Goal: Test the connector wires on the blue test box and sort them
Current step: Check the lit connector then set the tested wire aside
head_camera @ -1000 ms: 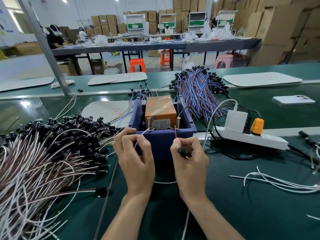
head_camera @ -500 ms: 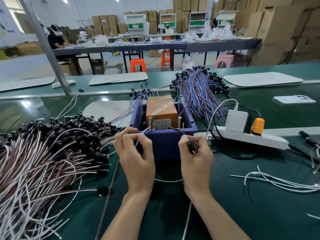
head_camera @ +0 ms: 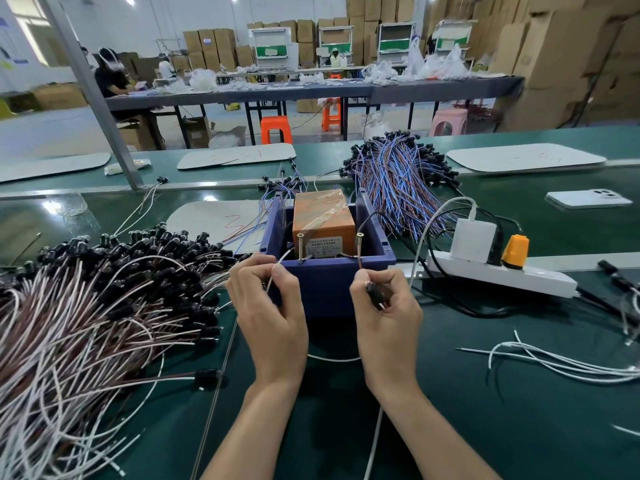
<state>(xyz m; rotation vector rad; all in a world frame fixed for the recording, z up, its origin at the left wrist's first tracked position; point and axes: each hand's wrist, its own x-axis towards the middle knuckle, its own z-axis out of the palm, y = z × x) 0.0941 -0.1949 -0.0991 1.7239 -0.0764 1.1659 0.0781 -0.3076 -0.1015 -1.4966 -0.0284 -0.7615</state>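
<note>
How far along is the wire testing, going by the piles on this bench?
Likely done: the blue-and-brown wire bundle behind the blue test box. In hand: the left hand pinches a white lead near the left screw; the right hand holds a black connector near the right screw. Left: the large white-and-brown wire pile.

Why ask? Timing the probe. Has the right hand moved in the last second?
Yes, slightly: the right hand crept rightward and up toward the blue test box's front wall.

Nothing can be read: the white label [head_camera: 320, 244] on the orange unit [head_camera: 322, 213] in the blue test box [head_camera: 329, 285] is too blurred.
</note>
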